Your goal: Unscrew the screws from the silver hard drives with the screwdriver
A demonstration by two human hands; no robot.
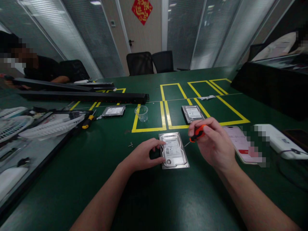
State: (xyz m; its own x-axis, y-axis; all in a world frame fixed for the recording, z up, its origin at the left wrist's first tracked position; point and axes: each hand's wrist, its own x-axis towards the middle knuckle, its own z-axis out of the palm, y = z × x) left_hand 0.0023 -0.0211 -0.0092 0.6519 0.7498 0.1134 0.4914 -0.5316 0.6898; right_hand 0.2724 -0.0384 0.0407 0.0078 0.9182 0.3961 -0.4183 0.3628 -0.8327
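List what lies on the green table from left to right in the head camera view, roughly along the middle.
White fan grille → yellow-handled screwdriver → small hard drive → clear plastic cup → left hand → hard drive → right hand → phone → white box.

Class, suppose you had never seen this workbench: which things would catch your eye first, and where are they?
First, the silver hard drive lying flat at the centre of the green table, steadied by the left hand at its left edge. Next, the right hand holds an orange screwdriver, its tip by the drive's right edge. Behind, yellow taped boxes frame a clear cup and a second drive.
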